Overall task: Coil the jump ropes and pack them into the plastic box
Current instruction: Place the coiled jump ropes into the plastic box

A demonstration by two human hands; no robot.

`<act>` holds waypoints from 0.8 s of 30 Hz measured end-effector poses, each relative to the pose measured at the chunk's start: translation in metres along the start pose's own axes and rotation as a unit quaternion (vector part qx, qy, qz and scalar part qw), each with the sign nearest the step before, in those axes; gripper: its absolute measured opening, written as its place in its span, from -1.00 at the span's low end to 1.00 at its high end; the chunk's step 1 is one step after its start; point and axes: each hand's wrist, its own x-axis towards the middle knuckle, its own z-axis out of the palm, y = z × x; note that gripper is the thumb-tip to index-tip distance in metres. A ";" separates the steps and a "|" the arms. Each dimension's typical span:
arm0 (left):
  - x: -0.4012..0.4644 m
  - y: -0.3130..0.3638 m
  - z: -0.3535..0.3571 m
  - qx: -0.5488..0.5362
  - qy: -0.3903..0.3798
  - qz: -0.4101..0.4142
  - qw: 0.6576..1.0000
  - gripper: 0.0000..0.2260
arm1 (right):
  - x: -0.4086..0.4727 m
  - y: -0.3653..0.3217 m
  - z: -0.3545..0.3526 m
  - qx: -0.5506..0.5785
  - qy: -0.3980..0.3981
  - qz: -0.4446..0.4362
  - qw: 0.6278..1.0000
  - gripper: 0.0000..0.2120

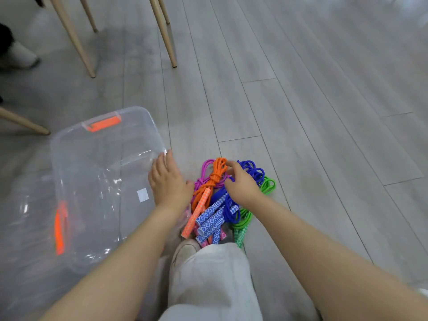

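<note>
A clear plastic box [69,158] with orange latches stands on the floor at the left, with no ropes visible inside. Right of it lies a pile of coiled jump ropes: an orange rope [216,176], a purple rope [203,169], a blue rope [251,170] and a green rope [268,185], their checkered handles pointing toward me. My left hand [168,181] lies flat on the box's right rim, fingers straight. My right hand [240,181] hovers over the pile with fingers bent down, fingertips at the orange and blue coils; no grip is visible.
Wooden chair legs [166,38] stand on the grey plank floor behind the box, with another leg [23,122] at the far left. My knee in light trousers [208,279] and a shoe [185,250] sit just below the rope pile. A person's shoe [20,54] shows at upper left.
</note>
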 end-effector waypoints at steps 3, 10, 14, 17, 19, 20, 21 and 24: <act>-0.003 -0.016 -0.001 -0.140 -0.062 -0.093 0.984 -0.15 | -0.002 -0.016 0.014 0.002 -0.020 -0.034 0.999 -0.51; -0.015 -0.006 0.000 -0.199 -0.134 -0.178 0.954 -0.27 | -0.013 -0.024 0.028 -0.071 -0.049 -0.106 0.991 -0.38; -0.048 -0.019 -0.010 -0.137 -0.114 -0.113 0.978 -0.45 | -0.010 -0.020 0.017 -0.176 -0.045 -0.143 0.973 -0.32; -0.065 -0.033 -0.018 -0.049 -0.110 -0.030 0.992 -0.55 | -0.010 -0.026 0.015 -0.258 -0.054 -0.189 0.946 -0.26; -0.066 -0.040 -0.024 -0.005 -0.109 0.002 0.994 -0.53 | -0.012 -0.033 0.020 -0.324 -0.048 -0.236 0.915 -0.22; -0.065 -0.043 -0.028 0.008 -0.107 0.013 0.994 -0.51 | -0.013 -0.037 0.023 -0.358 -0.033 -0.257 0.897 -0.20; -0.063 -0.047 -0.033 0.018 -0.104 0.023 0.994 -0.49 | -0.014 -0.041 0.025 -0.389 -0.016 -0.274 0.879 -0.19; -0.056 -0.052 -0.046 0.040 -0.105 0.051 0.992 -0.47 | -0.014 -0.048 0.023 -0.472 0.014 -0.294 0.831 -0.24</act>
